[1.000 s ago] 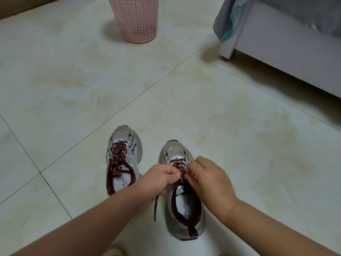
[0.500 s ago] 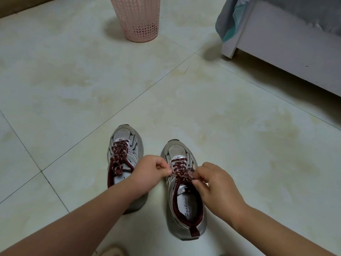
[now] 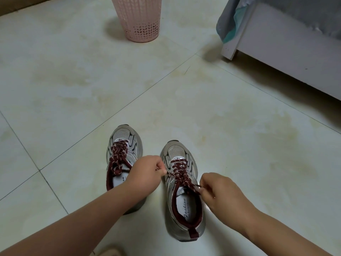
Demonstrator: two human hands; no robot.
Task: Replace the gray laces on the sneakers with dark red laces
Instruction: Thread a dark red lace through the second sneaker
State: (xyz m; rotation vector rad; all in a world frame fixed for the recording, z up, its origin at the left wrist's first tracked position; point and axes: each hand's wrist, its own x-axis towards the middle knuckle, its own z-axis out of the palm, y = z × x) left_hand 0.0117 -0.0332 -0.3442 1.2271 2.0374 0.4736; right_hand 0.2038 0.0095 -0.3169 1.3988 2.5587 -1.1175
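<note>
Two silver mesh sneakers are sitting side by side on the tiled floor, both already wearing dark red speckled laces. Left hand and right hand are each pinching a lace end of the right-side shoe, apparently cinching it; tying the bow is likely coming next.

We see two silver-grey sneakers, the left sneaker and the right sneaker, each with black line accents, a dark red collar lining and a white insole printed with dark script. Both carry dark red laces flecked with small pale specks. Around them we find a pale cream tiled floor with yellowish mottling and thin dark grout lines, a pink basket with a perforated leaf-like pattern, white furniture, and grey cloth with a teal patch.
</note>
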